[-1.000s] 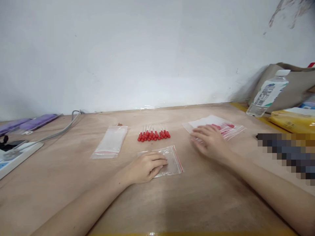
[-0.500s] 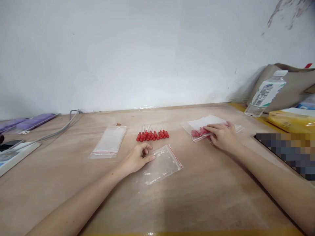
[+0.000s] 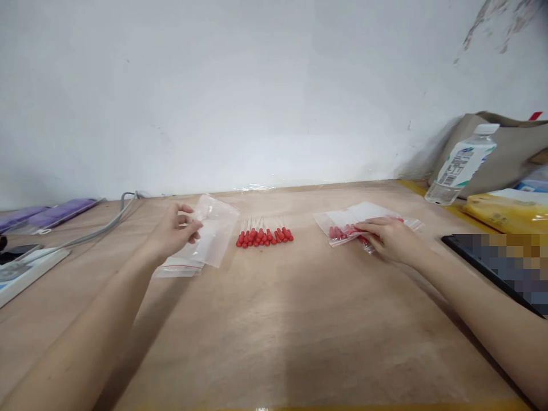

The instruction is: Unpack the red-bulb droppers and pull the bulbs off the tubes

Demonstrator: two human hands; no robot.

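My left hand point(image 3: 176, 231) pinches a clear zip bag point(image 3: 218, 231) by its edge. The bag is raised and tilted over a stack of flat zip bags point(image 3: 177, 268), covering part of it. Between my hands, several glass droppers with red rubber bulbs point(image 3: 265, 237) lie side by side, bulbs toward me. At the right, my right hand point(image 3: 387, 237) has its fingers closed on the near edge of a zip bag holding red-bulbed droppers point(image 3: 338, 231). This bag lies on other bags, and my fingers hide part of it.
A water bottle point(image 3: 460, 165) leans by a grey bag point(image 3: 514, 148) at the back right, near a yellow package point(image 3: 505, 208). A dark-edged phone-like device point(image 3: 475, 260) lies at right. Purple packages point(image 3: 64, 211), a grey cable point(image 3: 113, 220) and a white-edged box point(image 3: 38, 277) are at left.
My left hand has moved left and away from me, lifting the clear zip bag off the table toward the stack. My right hand has barely shifted on the filled bag.
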